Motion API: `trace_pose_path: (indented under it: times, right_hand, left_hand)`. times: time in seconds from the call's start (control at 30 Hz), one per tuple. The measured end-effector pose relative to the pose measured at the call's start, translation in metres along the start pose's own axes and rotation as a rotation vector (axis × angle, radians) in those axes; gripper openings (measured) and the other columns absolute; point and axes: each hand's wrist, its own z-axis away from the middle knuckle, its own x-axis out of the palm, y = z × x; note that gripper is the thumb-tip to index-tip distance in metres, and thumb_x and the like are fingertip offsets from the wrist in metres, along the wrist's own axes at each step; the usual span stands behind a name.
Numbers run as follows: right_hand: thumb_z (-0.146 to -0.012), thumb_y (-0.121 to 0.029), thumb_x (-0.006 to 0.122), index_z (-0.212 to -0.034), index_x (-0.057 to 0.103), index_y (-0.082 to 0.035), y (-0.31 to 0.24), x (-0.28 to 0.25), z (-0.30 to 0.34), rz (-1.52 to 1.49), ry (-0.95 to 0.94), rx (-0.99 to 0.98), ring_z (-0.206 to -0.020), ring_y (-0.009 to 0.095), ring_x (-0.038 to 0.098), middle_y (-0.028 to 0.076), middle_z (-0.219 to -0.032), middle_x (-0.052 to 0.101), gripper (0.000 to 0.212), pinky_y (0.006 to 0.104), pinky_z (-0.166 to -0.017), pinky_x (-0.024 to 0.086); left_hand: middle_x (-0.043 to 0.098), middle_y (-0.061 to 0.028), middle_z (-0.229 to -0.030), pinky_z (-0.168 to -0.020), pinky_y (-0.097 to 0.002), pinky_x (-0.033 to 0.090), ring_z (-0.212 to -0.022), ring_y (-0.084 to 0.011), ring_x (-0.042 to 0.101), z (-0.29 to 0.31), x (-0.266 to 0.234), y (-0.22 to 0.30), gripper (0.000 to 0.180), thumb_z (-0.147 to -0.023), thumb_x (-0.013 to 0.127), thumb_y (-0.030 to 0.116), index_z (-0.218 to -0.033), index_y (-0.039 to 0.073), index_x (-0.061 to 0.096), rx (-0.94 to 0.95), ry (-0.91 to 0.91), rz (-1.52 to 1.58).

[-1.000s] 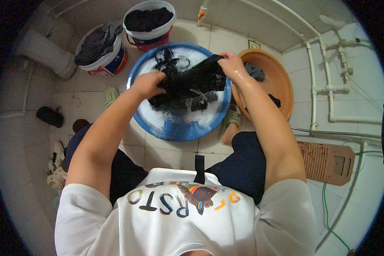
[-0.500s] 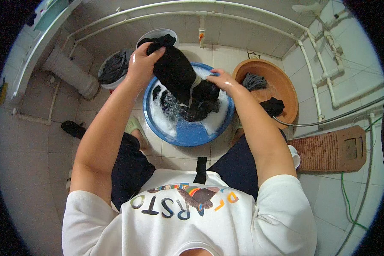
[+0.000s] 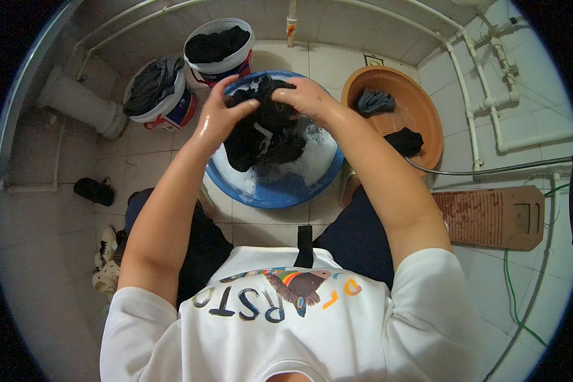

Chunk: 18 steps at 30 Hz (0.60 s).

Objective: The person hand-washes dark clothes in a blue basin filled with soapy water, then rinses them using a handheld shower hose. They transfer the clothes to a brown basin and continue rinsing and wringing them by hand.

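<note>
- White short-sleeved shirt (image 3: 248,350) and dark navy trousers (image 3: 366,235) lie nearest the camera, with both bare forearms reaching forward between the spread knees.
- Brown ridged washboard (image 3: 484,218) lies at the person's right, beyond the elbow and well apart from both hands.
- Round blue plastic tub (image 3: 270,199) stands on the tiles ahead, between the feet, with white suds (image 3: 318,153) across its water.
- Bunched wet black cloth (image 3: 245,149) is over this tub, its lower folds among the suds. Handling it well, I judge, means gathering it in small sections, keeping it low so drips fall inside, and squeezing evenly.
- Left hand (image 3: 218,118) is half-curled at the cloth's left side, thumb and forefinger spread wide; whether its hidden fingers grip cannot be told.
- Right hand (image 3: 312,103) comes in from the other side, wrist bent inward, thumb and curled fingers gripping the cloth's upper part.
- Orange-brown round basin (image 3: 426,105), beyond the right forearm, holds a dark grey cloth (image 3: 375,102) and a small black cloth bundle (image 3: 404,141).
- Two white-rimmed buckets, the left (image 3: 177,114) filled with grey-black cloth and the right (image 3: 204,65) with black, stand farthest, past the left hand.
</note>
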Motion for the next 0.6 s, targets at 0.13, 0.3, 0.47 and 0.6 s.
trace_pose_path:
  times: [0.13,0.3,0.47,0.6]
  right_hand:
    - [-0.069,-0.027,0.063,-0.095,0.057,-0.001,-0.023,0.016,0.006,-0.058,0.034,-0.334,-0.073,0.012,0.055,0.007,-0.081,0.058,0.038,0.0227,-0.065,0.044]
    - [-0.077,-0.031,0.057,-0.113,0.045,-0.002,-0.027,0.008,-0.001,-0.282,-0.161,-0.357,-0.089,0.014,0.052,0.008,-0.095,0.056,0.048,0.0254,-0.072,0.043]
    - [-0.069,-0.025,0.068,-0.123,0.028,-0.001,0.084,-0.035,-0.061,0.711,0.103,-0.360,-0.110,0.028,0.041,0.017,-0.119,0.042,0.072,0.0337,-0.092,0.035]
    - [-0.049,-0.041,0.077,-0.129,0.019,0.000,0.163,0.028,-0.056,1.118,0.088,-0.125,-0.120,0.034,0.027,0.023,-0.132,0.024,0.107,0.0389,-0.098,0.025]
  left_hand:
    - [0.053,-0.0097,-0.107,-0.082,-0.0286,0.041,-0.094,-0.0170,0.052,0.001,0.006,0.018,0.081,-0.057,0.076,0.018,-0.125,0.006,0.034,0.270,-0.173,-0.166]
    - [0.058,-0.0060,-0.093,-0.076,-0.0274,0.043,-0.084,-0.0155,0.055,-0.008,-0.007,0.000,0.042,-0.065,0.069,0.013,-0.103,0.002,0.052,-0.081,-0.074,0.137]
    - [0.057,-0.0103,-0.093,-0.081,-0.0396,0.043,-0.088,-0.0247,0.056,-0.007,-0.025,0.043,0.035,-0.074,0.059,0.017,-0.105,0.004,0.049,-0.226,0.039,0.931]
    - [0.057,-0.0119,-0.099,-0.087,-0.0427,0.040,-0.094,-0.0273,0.054,-0.001,-0.042,0.068,0.034,-0.078,0.055,0.027,-0.104,0.005,0.052,-0.266,-0.056,1.306]
